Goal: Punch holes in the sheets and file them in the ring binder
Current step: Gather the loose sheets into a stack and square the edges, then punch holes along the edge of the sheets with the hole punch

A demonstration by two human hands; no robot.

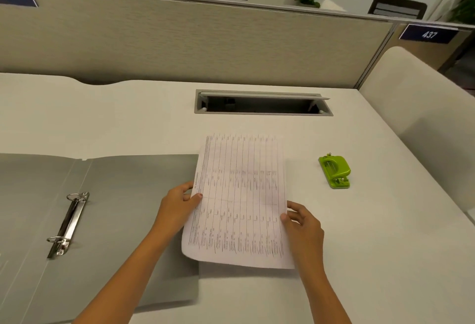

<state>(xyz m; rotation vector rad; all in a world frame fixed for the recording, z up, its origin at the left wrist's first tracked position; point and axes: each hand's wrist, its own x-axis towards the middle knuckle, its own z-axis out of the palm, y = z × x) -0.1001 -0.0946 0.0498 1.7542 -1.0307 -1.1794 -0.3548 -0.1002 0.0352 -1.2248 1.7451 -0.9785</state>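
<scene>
A printed sheet with ruled columns [239,200] is held over the white desk in the middle of the head view. My left hand [177,208] pinches its left edge and my right hand [303,226] pinches its right edge. Its near left corner overlaps the open grey ring binder [128,195], which lies flat on the left. The binder's metal ring mechanism [68,223] has both rings closed. A small green hole punch [335,170] stands on the desk to the right of the sheet, apart from both hands.
An open cable tray slot [262,104] is set into the desk [372,246] behind the sheet. A beige partition wall [180,41] runs along the desk's far edge. A cream chair back [416,107] rises at the right. Chairs and plants stand beyond the partition.
</scene>
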